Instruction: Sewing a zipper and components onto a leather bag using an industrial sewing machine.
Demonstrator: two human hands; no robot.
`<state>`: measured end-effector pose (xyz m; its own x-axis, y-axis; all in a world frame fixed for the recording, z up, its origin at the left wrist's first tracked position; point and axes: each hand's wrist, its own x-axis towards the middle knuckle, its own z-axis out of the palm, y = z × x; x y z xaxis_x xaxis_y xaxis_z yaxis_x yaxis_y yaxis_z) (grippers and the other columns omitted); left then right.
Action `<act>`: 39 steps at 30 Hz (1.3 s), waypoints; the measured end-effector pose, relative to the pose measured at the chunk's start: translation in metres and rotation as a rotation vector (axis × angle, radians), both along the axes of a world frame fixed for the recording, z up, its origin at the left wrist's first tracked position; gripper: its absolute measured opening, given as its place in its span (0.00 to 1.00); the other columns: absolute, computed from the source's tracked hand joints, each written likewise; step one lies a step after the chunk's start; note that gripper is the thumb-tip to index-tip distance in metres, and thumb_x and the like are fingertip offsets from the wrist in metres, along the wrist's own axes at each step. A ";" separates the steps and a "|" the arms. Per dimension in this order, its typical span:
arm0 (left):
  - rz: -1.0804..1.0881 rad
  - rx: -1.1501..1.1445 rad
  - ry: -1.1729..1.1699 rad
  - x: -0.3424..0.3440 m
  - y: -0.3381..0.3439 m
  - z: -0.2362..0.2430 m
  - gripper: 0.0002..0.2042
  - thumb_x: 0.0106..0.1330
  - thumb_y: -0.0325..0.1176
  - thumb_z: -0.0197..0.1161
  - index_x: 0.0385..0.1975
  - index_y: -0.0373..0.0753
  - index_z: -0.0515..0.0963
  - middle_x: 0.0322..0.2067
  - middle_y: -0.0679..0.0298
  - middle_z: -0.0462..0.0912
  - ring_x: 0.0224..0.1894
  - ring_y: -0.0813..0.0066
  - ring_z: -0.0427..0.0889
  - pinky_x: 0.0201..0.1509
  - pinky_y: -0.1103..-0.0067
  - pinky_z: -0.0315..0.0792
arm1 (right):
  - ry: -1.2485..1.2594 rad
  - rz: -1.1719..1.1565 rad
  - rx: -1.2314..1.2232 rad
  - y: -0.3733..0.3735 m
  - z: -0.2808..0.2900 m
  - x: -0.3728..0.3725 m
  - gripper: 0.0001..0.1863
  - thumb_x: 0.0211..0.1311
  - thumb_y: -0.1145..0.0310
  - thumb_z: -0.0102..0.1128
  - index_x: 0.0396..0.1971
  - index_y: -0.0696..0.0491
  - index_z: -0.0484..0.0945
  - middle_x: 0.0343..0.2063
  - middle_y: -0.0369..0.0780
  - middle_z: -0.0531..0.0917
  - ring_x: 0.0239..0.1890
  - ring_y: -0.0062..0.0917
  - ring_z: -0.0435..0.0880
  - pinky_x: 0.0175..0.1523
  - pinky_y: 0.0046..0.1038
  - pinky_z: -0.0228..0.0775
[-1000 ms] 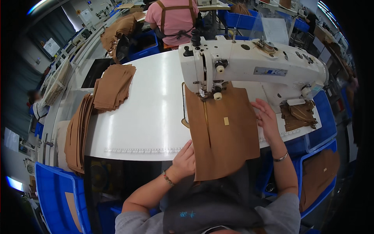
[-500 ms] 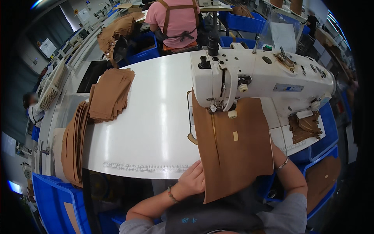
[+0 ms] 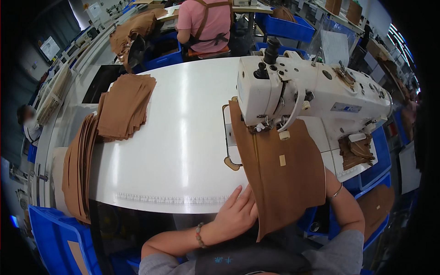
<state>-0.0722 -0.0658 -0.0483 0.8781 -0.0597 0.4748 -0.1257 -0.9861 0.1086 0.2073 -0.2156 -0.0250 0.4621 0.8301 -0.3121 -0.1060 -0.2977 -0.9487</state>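
A brown leather panel (image 3: 293, 178) with a small tan tab (image 3: 282, 160) lies under the needle area of a white sewing machine (image 3: 316, 91). A long narrow line, partly yellowish, runs down the panel from the presser foot (image 3: 260, 128). My left hand (image 3: 236, 213) is at the panel's lower left edge, fingers stretched and slightly apart, some of them hidden by the leather. On the other side, my right hand (image 3: 331, 183) reaches up along the panel's right edge; its fingers are hidden behind the leather, with only the wrist area and a bracelet showing.
Stacked brown pieces (image 3: 126, 107) lie on the white table (image 3: 169, 137), beside more hanging over its left edge (image 3: 78, 174). Small brown scraps (image 3: 355, 151) sit at right. Blue bins (image 3: 64, 240) flank me. A person in pink (image 3: 204, 23) sits ahead.
The panel's lower end has swung slightly to the right. My left hand has shifted right along with it, and its fingers have spread. The whole view has turned a little.
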 end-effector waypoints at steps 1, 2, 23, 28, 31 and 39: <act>0.014 0.004 -0.040 0.000 -0.001 0.002 0.21 0.65 0.33 0.57 0.56 0.30 0.77 0.55 0.48 0.84 0.66 0.51 0.77 0.70 0.59 0.70 | 0.003 -0.002 0.003 0.001 0.000 0.000 0.26 0.77 0.61 0.50 0.67 0.60 0.70 0.58 0.47 0.82 0.58 0.36 0.84 0.60 0.38 0.79; 0.009 0.039 0.003 0.000 -0.003 0.003 0.21 0.65 0.33 0.57 0.56 0.30 0.77 0.54 0.47 0.84 0.66 0.50 0.77 0.69 0.58 0.70 | 0.002 -0.005 0.005 0.002 0.001 0.001 0.26 0.77 0.61 0.50 0.67 0.60 0.70 0.58 0.47 0.82 0.58 0.36 0.84 0.60 0.38 0.79; -0.014 0.138 0.002 -0.001 -0.003 0.002 0.21 0.63 0.33 0.57 0.53 0.28 0.79 0.50 0.46 0.85 0.59 0.52 0.82 0.66 0.58 0.74 | -0.069 -0.016 0.041 0.013 -0.008 0.011 0.25 0.76 0.62 0.50 0.67 0.59 0.71 0.60 0.47 0.81 0.60 0.40 0.82 0.63 0.40 0.76; -0.030 0.154 0.002 0.000 -0.001 0.004 0.20 0.62 0.33 0.58 0.51 0.27 0.79 0.48 0.44 0.85 0.56 0.52 0.83 0.64 0.60 0.76 | -0.137 -0.019 0.027 -0.012 -0.021 -0.030 0.25 0.76 0.62 0.50 0.67 0.59 0.71 0.60 0.48 0.81 0.61 0.40 0.81 0.64 0.40 0.75; -0.031 0.150 0.007 0.002 -0.001 0.008 0.20 0.62 0.32 0.58 0.50 0.26 0.79 0.47 0.45 0.85 0.55 0.53 0.83 0.64 0.61 0.76 | -0.254 -0.012 0.024 -0.015 -0.020 -0.036 0.25 0.76 0.62 0.50 0.66 0.59 0.71 0.60 0.48 0.81 0.61 0.41 0.81 0.64 0.40 0.74; -0.027 0.175 0.051 0.003 -0.002 0.012 0.19 0.62 0.32 0.58 0.49 0.25 0.79 0.47 0.45 0.85 0.54 0.54 0.83 0.64 0.63 0.76 | -0.972 0.205 0.081 -0.026 -0.020 -0.088 0.25 0.76 0.62 0.50 0.66 0.59 0.72 0.60 0.48 0.81 0.62 0.42 0.80 0.65 0.41 0.73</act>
